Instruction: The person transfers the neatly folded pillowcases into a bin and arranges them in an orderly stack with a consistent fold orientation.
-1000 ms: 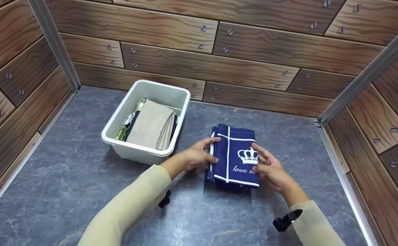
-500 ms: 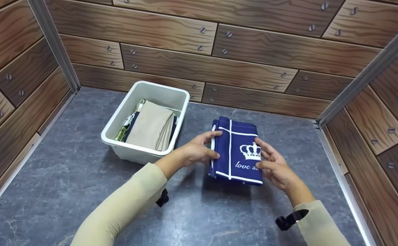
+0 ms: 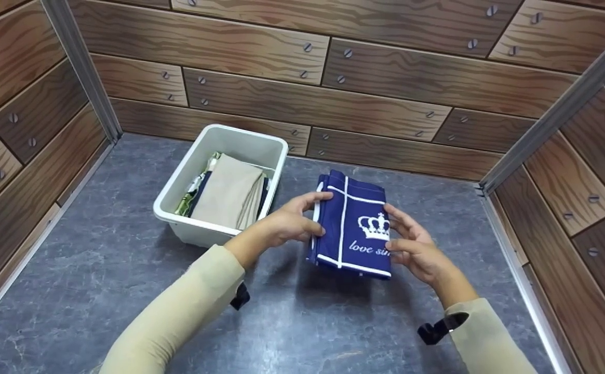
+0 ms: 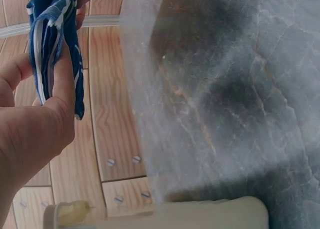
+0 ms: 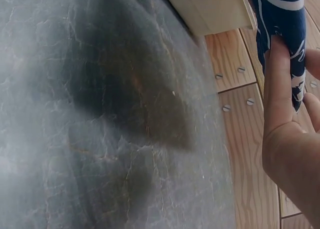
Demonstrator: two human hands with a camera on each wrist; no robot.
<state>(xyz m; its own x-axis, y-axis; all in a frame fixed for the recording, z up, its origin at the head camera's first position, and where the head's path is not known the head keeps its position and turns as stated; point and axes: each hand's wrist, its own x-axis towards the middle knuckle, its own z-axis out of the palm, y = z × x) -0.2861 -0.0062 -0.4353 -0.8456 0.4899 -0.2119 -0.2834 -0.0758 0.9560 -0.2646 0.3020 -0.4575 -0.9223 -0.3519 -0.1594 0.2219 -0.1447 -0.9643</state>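
A folded navy cloth (image 3: 351, 223), with white lines, a white crown and partly covered lettering starting "love", is held up between both hands. Its left edge, where the layers show, is pinched by the left hand (image 3: 286, 223), thumb on the near face. The right hand (image 3: 419, 252) grips the opposite edge. In the left wrist view the cloth (image 4: 52, 29) hangs clear of the tabletop, its layers between thumb and fingers. From the right wrist, the cloth (image 5: 282, 19) appears edge-on in the fingers (image 5: 280, 89).
Left of the cloth stands a white plastic bin (image 3: 203, 234) holding a folded beige cloth (image 3: 229, 187), with green-patterned and dark fabric beside it. Wood-print walls (image 3: 260, 85) enclose the grey marbled tabletop (image 3: 99, 249) at the back and sides.
Both hands have raised the navy cloth, moving it up in the view and, most recently, slightly left. Its near edge now stands farther above its shadow. The bin stays put.
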